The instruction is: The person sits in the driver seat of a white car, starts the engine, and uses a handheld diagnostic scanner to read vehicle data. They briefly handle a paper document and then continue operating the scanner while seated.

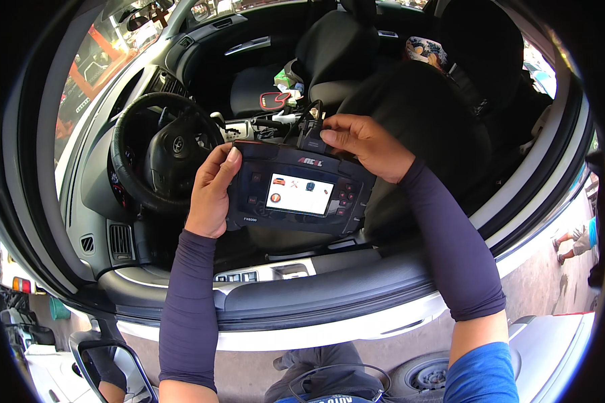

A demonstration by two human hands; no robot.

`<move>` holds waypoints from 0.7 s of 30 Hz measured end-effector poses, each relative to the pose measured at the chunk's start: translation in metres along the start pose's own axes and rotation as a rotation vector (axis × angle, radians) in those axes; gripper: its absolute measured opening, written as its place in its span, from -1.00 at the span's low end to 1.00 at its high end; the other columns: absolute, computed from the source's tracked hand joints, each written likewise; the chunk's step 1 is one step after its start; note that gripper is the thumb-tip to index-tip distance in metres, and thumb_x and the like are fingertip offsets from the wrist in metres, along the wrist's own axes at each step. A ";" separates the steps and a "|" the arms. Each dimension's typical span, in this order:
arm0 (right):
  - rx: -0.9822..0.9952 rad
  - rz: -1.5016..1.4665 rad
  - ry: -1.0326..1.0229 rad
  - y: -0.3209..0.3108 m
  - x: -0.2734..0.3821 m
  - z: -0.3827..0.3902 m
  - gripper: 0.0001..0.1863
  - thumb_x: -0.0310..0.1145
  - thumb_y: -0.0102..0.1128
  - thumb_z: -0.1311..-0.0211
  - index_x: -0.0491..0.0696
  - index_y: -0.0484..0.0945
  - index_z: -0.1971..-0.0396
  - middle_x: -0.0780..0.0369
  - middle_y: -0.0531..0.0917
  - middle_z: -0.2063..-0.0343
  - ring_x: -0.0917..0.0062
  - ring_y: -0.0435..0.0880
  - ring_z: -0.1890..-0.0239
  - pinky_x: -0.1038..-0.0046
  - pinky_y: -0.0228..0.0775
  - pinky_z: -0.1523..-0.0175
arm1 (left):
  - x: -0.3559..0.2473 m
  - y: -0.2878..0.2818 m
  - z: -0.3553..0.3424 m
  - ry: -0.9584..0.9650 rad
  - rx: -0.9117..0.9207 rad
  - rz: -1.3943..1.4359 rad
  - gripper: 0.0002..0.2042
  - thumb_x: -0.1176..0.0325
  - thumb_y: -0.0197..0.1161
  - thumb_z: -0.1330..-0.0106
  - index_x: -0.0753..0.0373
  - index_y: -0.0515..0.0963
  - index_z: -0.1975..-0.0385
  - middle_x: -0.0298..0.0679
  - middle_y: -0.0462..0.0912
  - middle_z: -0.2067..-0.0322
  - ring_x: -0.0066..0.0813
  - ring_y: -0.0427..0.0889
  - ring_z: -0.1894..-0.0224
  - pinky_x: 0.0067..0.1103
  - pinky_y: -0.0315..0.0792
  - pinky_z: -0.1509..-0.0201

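Note:
A black handheld car diagnostic scanner (300, 213) is held up over the car's door sill, its lit screen showing several small icons. My left hand (210, 195) grips its left end, thumb on the front face and fingers behind. At the top edge, my right hand (366, 142) pinches a black cable plug (311, 140) between thumb and fingers. The plug sits against the scanner's top; how far it is seated I cannot tell. Its black cable (318, 107) loops up behind toward the centre console. Dark sleeves cover both my forearms.
The steering wheel (119, 151) is left of the scanner, the dark driver's seat (410, 101) to the right. A door panel with window switches (238, 277) lies below. Across the cabin, a red-edged black item (273, 101) rests on the passenger seat. The side mirror (111, 369) juts out lower left.

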State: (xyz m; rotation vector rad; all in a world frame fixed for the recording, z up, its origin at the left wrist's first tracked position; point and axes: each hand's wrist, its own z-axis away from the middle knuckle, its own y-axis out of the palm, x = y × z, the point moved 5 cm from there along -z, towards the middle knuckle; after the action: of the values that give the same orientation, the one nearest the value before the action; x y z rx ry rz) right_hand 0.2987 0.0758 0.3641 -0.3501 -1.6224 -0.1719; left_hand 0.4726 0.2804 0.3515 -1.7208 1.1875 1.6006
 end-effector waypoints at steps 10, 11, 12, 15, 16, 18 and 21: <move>-0.025 -0.027 0.105 0.002 -0.012 0.002 -0.72 -0.21 0.28 -0.49 -0.16 0.65 0.14 0.32 0.70 0.28 0.73 0.61 0.24 0.57 0.50 0.06 | 0.015 0.001 0.003 -0.043 -0.067 0.035 -0.80 0.26 0.20 -0.58 0.27 0.63 0.06 -0.51 0.62 0.23 -0.83 0.49 0.14 -0.75 0.36 -0.04; -0.021 -0.011 0.092 0.002 -0.012 0.002 -0.72 -0.21 0.29 -0.49 -0.17 0.65 0.15 0.33 0.69 0.30 0.73 0.61 0.25 0.58 0.50 0.07 | 0.017 0.000 0.004 -0.063 -0.069 0.048 -0.80 0.27 0.20 -0.58 0.27 0.63 0.06 -0.52 0.61 0.24 -0.83 0.48 0.14 -0.76 0.35 -0.05; -0.026 0.010 0.094 0.003 -0.014 0.001 -0.71 -0.21 0.29 -0.48 -0.18 0.65 0.16 0.33 0.69 0.32 0.73 0.61 0.26 0.58 0.49 0.07 | 0.018 -0.001 0.004 -0.068 -0.086 0.065 -0.80 0.27 0.20 -0.58 0.27 0.63 0.06 -0.52 0.61 0.24 -0.83 0.47 0.13 -0.76 0.34 -0.06; -0.128 0.144 0.026 0.000 -0.014 -0.003 -0.66 -0.17 0.28 -0.49 -0.20 0.66 0.17 0.34 0.67 0.36 0.71 0.61 0.27 0.59 0.47 0.09 | 0.022 -0.001 -0.001 -0.030 -0.089 0.042 -0.80 0.26 0.20 -0.58 0.27 0.63 0.07 -0.52 0.60 0.24 -0.81 0.47 0.13 -0.74 0.35 -0.05; -0.155 0.182 -0.055 -0.002 -0.011 -0.005 -0.64 -0.14 0.27 -0.49 -0.21 0.66 0.17 0.34 0.67 0.37 0.70 0.61 0.28 0.59 0.47 0.10 | 0.023 -0.002 -0.004 -0.028 -0.079 0.093 -0.80 0.26 0.20 -0.58 0.26 0.63 0.07 -0.52 0.59 0.24 -0.80 0.46 0.13 -0.72 0.36 -0.03; -0.362 0.309 -0.127 -0.015 -0.008 -0.005 -0.59 -0.07 0.25 -0.49 -0.20 0.67 0.21 0.35 0.66 0.40 0.69 0.62 0.27 0.59 0.46 0.10 | 0.023 -0.010 -0.008 -0.023 -0.162 0.161 -0.80 0.25 0.19 -0.58 0.25 0.62 0.07 -0.51 0.60 0.24 -0.80 0.47 0.12 -0.71 0.36 -0.04; -0.336 0.179 0.005 -0.023 -0.015 -0.005 -0.48 0.06 0.23 -0.47 -0.11 0.56 -0.10 0.35 0.67 0.23 0.63 0.67 0.21 0.55 0.50 0.06 | 0.019 -0.027 -0.010 -0.008 -0.274 0.265 -0.74 0.18 0.16 -0.59 0.25 0.60 0.02 -0.42 0.68 0.16 -0.68 0.65 0.10 -0.64 0.57 -0.02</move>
State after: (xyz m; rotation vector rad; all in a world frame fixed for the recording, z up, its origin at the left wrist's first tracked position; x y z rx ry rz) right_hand 0.2966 0.0509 0.3517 -0.7493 -1.5472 -0.3093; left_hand 0.4996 0.2802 0.3297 -1.7756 1.2846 2.0068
